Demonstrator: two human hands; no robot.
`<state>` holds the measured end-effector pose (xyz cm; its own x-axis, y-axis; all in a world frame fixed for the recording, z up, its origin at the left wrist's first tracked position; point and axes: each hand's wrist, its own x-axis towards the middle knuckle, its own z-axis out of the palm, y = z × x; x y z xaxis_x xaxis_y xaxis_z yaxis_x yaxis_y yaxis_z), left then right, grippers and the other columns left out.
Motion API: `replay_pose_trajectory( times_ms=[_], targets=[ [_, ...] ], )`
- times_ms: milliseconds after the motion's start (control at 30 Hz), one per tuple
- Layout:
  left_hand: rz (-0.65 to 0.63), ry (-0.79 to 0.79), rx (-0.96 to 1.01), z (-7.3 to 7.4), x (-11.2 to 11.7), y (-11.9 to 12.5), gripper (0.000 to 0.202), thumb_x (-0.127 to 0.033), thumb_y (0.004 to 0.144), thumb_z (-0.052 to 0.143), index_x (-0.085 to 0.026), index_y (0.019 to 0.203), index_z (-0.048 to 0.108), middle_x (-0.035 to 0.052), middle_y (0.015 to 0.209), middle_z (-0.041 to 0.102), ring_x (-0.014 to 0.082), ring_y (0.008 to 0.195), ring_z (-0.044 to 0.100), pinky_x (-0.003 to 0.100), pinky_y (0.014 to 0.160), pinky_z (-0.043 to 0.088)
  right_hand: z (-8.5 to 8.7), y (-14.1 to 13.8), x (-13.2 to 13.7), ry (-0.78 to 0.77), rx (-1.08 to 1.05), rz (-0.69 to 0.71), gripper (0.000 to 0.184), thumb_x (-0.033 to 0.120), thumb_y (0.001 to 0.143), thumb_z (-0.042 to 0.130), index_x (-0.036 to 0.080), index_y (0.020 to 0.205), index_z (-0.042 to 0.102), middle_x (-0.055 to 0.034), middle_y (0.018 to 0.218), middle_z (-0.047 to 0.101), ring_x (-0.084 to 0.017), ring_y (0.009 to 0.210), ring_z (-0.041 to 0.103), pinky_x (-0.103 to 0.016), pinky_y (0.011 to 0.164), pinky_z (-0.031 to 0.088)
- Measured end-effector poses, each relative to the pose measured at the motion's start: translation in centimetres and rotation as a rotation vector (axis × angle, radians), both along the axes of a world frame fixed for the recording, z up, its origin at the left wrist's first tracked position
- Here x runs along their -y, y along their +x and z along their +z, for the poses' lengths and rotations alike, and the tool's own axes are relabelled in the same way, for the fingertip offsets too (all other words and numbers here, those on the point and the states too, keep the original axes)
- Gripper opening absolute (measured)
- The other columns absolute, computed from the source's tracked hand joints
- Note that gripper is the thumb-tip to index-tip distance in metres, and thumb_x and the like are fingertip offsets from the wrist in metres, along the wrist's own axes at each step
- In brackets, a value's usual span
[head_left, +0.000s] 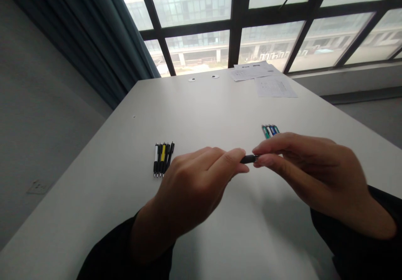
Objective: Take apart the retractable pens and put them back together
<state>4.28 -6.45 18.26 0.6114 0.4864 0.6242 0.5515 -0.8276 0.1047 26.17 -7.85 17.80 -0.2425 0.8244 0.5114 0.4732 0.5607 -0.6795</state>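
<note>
Between my two hands, above the white table [194, 116], is a black pen [249, 159] held roughly level. My left hand [201, 179] is closed around its body and hides most of it. The thumb and forefinger of my right hand [314, 171] pinch the pen's right end; the tip itself is hidden by the fingers. To the left of my left hand, several pens [162, 158] lie side by side, mostly black, one with a yellow barrel and one with a white barrel. Behind my right hand lies a row of several pens [270, 130] in green, white and blue, partly covered by that hand.
Printed paper sheets [276, 86] lie at the table's far right, with two round holes [192, 80] near the far edge. A large window [197, 50] stands beyond the table. A dark blue curtain [103, 33] hangs at the left, beside a wall with a socket [39, 186].
</note>
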Motion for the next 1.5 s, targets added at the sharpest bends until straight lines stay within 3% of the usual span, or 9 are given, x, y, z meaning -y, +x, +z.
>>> replay_pose_trajectory(
  times_ms=[67, 200, 367, 600, 800, 900, 1000, 1133, 1500],
  targets=[
    [0.003, 0.001, 0.009, -0.1, 0.0, 0.1, 0.017, -0.027, 0.101, 0.055, -0.014, 0.105, 0.066, 0.0027, 0.080, 0.075, 0.0117, 0.069, 0.069, 0.022, 0.060, 0.051, 0.0, 0.1, 0.1, 0.043, -0.012, 0.034, 0.009, 0.020, 0.087, 0.073, 0.027, 0.091, 0.072, 0.0001, 0.083, 0.074, -0.017, 0.071, 0.069, -0.031, 0.066, 0.055],
    [0.020, 0.003, 0.034, -0.3, 0.1, 0.2, 0.017, -0.028, 0.100, 0.056, -0.014, 0.103, 0.067, 0.0027, 0.079, 0.075, 0.0114, 0.067, 0.069, 0.022, 0.060, 0.051, -0.3, 0.1, 0.1, 0.037, -0.105, 0.053, 0.024, 0.023, 0.082, 0.078, 0.028, 0.104, 0.070, -0.0041, 0.099, 0.074, -0.023, 0.090, 0.070, -0.036, 0.076, 0.057],
    [0.029, 0.010, 0.007, -0.4, 0.1, 0.2, 0.017, -0.026, 0.100, 0.056, -0.014, 0.098, 0.068, 0.0021, 0.073, 0.072, 0.0124, 0.064, 0.068, 0.023, 0.058, 0.048, -0.3, 0.0, 0.0, 0.019, 0.004, -0.033, 0.003, 0.026, 0.086, 0.075, 0.026, 0.088, 0.072, 0.0002, 0.078, 0.073, -0.016, 0.066, 0.066, -0.030, 0.061, 0.053],
    [0.044, 0.001, -0.027, -0.6, -0.2, 0.2, 0.031, -0.044, 0.098, 0.057, -0.015, 0.097, 0.068, -0.0010, 0.067, 0.067, 0.0103, 0.055, 0.061, 0.023, 0.051, 0.042, 0.3, 0.1, -0.1, 0.103, -0.003, 0.123, 0.014, 0.013, 0.087, 0.069, 0.026, 0.089, 0.074, -0.0027, 0.090, 0.075, -0.018, 0.078, 0.070, -0.031, 0.067, 0.056],
    [0.046, -0.013, -0.041, -0.4, -0.2, 0.2, 0.023, -0.036, 0.100, 0.056, -0.018, 0.105, 0.070, -0.0039, 0.061, 0.059, 0.0094, 0.050, 0.053, 0.024, 0.047, 0.036, -0.2, 0.2, -0.2, 0.021, -0.109, 0.119, 0.026, 0.018, 0.082, 0.077, 0.027, 0.106, 0.072, -0.0027, 0.097, 0.075, -0.020, 0.086, 0.072, -0.032, 0.073, 0.059],
    [0.045, -0.007, -0.026, -0.4, -0.3, 0.1, 0.022, -0.034, 0.100, 0.056, -0.017, 0.105, 0.069, -0.0029, 0.065, 0.062, 0.0096, 0.053, 0.056, 0.024, 0.049, 0.038, -0.3, 0.4, -0.4, -0.036, -0.026, 0.104, 0.020, 0.022, 0.084, 0.076, 0.025, 0.104, 0.071, -0.0001, 0.089, 0.076, -0.015, 0.075, 0.071, -0.026, 0.063, 0.056],
    [0.035, -0.004, -0.008, -0.4, -0.3, 0.1, 0.019, -0.032, 0.099, 0.058, -0.016, 0.103, 0.067, -0.0004, 0.074, 0.068, 0.0111, 0.061, 0.062, 0.025, 0.054, 0.041, -0.2, 0.6, -0.6, 0.042, 0.080, 0.110, 0.009, 0.017, 0.088, 0.071, 0.023, 0.096, 0.072, 0.0021, 0.082, 0.075, -0.010, 0.066, 0.068, -0.021, 0.059, 0.052],
    [-0.004, -0.031, 0.016, -0.2, -0.3, 0.0, 0.014, -0.027, 0.098, 0.060, -0.015, 0.105, 0.065, 0.0016, 0.087, 0.072, 0.0118, 0.072, 0.067, 0.025, 0.059, 0.044, 0.1, 0.5, -0.7, 0.098, 0.059, 0.143, 0.019, 0.012, 0.087, 0.071, 0.021, 0.105, 0.071, -0.0003, 0.091, 0.077, -0.012, 0.078, 0.071, -0.021, 0.069, 0.055],
    [0.029, -0.046, -0.037, 0.2, -1.0, -0.1, 0.019, -0.025, 0.098, 0.056, -0.016, 0.112, 0.065, -0.0015, 0.075, 0.066, 0.0111, 0.059, 0.060, 0.025, 0.052, 0.040, 0.5, 0.7, -1.6, 0.115, 0.070, 0.186, 0.025, 0.008, 0.089, 0.069, 0.022, 0.110, 0.068, 0.0005, 0.096, 0.076, -0.009, 0.084, 0.072, -0.019, 0.077, 0.056]
  ],
)
